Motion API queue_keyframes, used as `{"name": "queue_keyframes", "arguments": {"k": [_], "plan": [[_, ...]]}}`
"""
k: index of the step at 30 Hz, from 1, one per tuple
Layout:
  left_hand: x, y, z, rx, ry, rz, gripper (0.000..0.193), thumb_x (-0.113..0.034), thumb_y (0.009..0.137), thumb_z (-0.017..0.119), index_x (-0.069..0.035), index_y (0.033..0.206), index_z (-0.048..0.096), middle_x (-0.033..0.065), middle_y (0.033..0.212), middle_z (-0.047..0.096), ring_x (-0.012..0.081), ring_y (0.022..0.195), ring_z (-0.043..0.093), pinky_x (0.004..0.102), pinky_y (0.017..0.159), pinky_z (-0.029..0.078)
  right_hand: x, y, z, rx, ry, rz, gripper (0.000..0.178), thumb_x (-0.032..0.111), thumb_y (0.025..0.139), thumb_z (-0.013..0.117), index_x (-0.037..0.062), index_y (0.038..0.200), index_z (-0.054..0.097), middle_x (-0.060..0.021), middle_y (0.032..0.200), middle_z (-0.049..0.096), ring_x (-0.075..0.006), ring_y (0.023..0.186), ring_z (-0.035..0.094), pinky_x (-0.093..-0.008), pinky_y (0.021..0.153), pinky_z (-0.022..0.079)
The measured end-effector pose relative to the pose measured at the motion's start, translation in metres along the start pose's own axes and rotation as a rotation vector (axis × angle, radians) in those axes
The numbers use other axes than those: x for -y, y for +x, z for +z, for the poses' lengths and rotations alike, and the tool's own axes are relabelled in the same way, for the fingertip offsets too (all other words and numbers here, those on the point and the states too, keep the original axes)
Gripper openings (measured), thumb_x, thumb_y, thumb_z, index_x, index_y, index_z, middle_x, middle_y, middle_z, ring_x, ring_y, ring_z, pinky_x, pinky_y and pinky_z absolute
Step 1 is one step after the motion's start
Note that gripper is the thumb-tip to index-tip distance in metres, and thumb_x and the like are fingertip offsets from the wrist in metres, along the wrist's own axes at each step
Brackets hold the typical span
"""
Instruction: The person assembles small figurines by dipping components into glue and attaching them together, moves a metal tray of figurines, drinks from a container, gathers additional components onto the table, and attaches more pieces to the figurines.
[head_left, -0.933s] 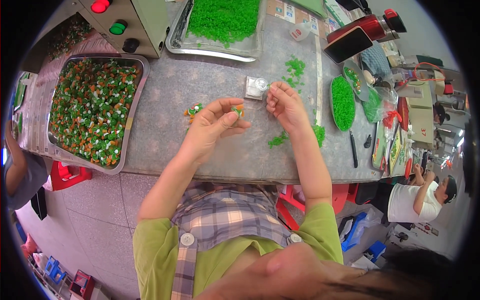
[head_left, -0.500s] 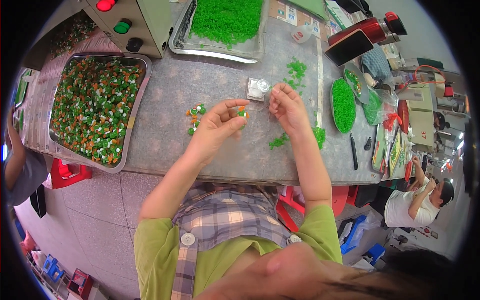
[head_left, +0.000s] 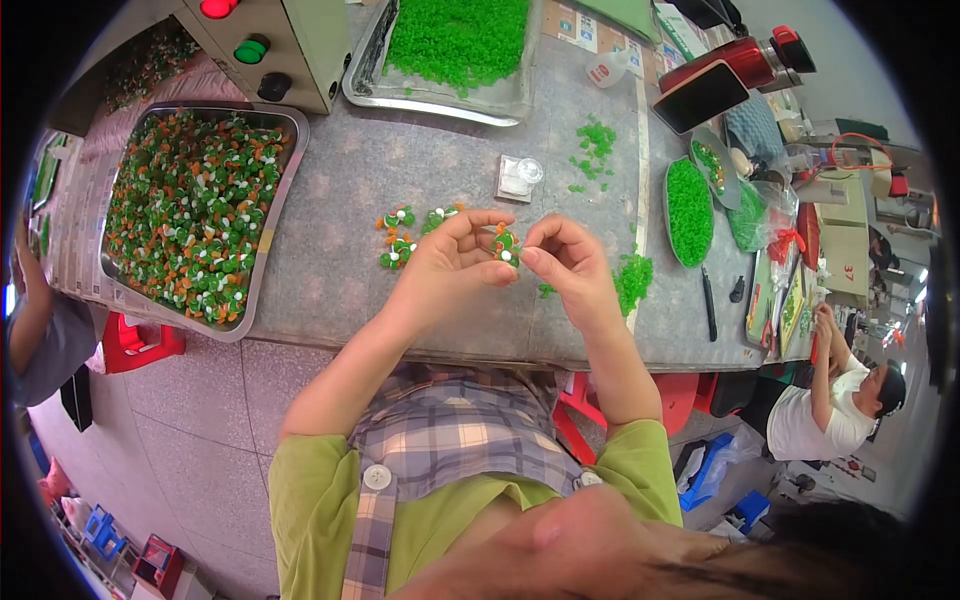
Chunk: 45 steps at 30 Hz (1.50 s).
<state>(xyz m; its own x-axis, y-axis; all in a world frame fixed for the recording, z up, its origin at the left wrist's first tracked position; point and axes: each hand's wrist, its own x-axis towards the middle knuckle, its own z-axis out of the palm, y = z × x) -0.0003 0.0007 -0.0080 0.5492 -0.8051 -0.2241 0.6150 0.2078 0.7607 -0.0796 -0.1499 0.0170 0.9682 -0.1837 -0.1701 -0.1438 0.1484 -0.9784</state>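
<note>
My left hand (head_left: 440,268) is closed, its thumb and fingers pinching a small green, orange and white figure (head_left: 505,243). My right hand (head_left: 582,272) meets it from the other side, thumb and index finger pressed together at the figure's edge. Whether a tiny piece sits between those right fingertips is too small to tell. Several similar little figures (head_left: 397,250) lie on the table just left of my left hand. Beyond my hands stands a small white square block (head_left: 510,187) with a clear round dish (head_left: 530,171) on it.
Left is a metal tray (head_left: 268,215) heaped with such figures; another tray (head_left: 440,108) at the back holds green pieces. Loose green pieces (head_left: 633,282) lie to the right, near an oval dish of green pieces (head_left: 688,212), a black pen (head_left: 709,305), a phone (head_left: 700,97) and a red flask (head_left: 735,62).
My right hand has come from beside the clear dish toward me and left, up to the figure. My left hand has shifted slightly right and turned, showing more of the figure.
</note>
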Motion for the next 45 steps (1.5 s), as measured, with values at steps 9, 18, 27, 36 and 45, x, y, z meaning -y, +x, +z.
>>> {"name": "queue_keyframes", "arguments": {"k": [9,18,27,36,45], "plan": [[0.003,0.000,-0.001,0.002,0.117,0.052,0.045,0.001,0.071,0.063,-0.003,0.112,0.044,0.0048,0.095,0.055,0.0102,0.084,0.055,0.0235,0.074,0.046,0.000,-0.001,0.001,-0.002,-0.059,0.026,0.010,0.011,0.079,0.060,0.0037,0.083,0.054,0.0028,0.077,0.054,-0.0035,0.070,0.047,-0.0182,0.062,0.037],[0.011,-0.002,0.000,-0.053,0.295,0.189,0.043,-0.004,0.069,0.068,-0.005,0.108,0.049,0.0043,0.093,0.056,0.0114,0.082,0.056,0.0238,0.072,0.046,-0.001,-0.001,0.003,-0.013,0.035,0.073,0.010,0.012,0.079,0.060,0.0055,0.083,0.053,0.0044,0.076,0.052,-0.0025,0.069,0.045,-0.0173,0.060,0.035],[0.005,-0.006,0.004,-0.084,0.626,0.213,0.041,-0.004,0.072,0.066,-0.002,0.110,0.049,0.0046,0.092,0.057,0.0103,0.084,0.055,0.0244,0.073,0.046,-0.017,-0.005,-0.002,0.019,0.180,0.152,0.011,0.014,0.079,0.060,0.0072,0.084,0.054,0.0054,0.074,0.051,-0.0020,0.067,0.043,-0.0161,0.057,0.032],[-0.075,-0.016,-0.087,-0.804,1.030,0.609,0.035,-0.013,0.073,0.066,-0.009,0.106,0.058,0.0038,0.088,0.058,0.0110,0.079,0.052,0.0257,0.071,0.043,0.000,-0.020,-0.053,-0.130,-0.622,0.083,0.009,0.009,0.075,0.061,0.0047,0.082,0.057,0.0014,0.074,0.052,-0.0091,0.070,0.049,-0.0210,0.063,0.038],[-0.138,-0.068,-0.171,-1.273,2.221,0.419,0.038,-0.033,0.075,0.061,-0.011,0.106,0.059,0.0124,0.097,0.057,0.0263,0.092,0.051,0.0378,0.083,0.036,-0.006,-0.018,-0.033,0.118,-1.253,-0.157,0.010,0.010,0.067,0.063,0.0049,0.072,0.056,-0.0077,0.073,0.052,-0.0247,0.078,0.050,-0.0338,0.069,0.040]]}}
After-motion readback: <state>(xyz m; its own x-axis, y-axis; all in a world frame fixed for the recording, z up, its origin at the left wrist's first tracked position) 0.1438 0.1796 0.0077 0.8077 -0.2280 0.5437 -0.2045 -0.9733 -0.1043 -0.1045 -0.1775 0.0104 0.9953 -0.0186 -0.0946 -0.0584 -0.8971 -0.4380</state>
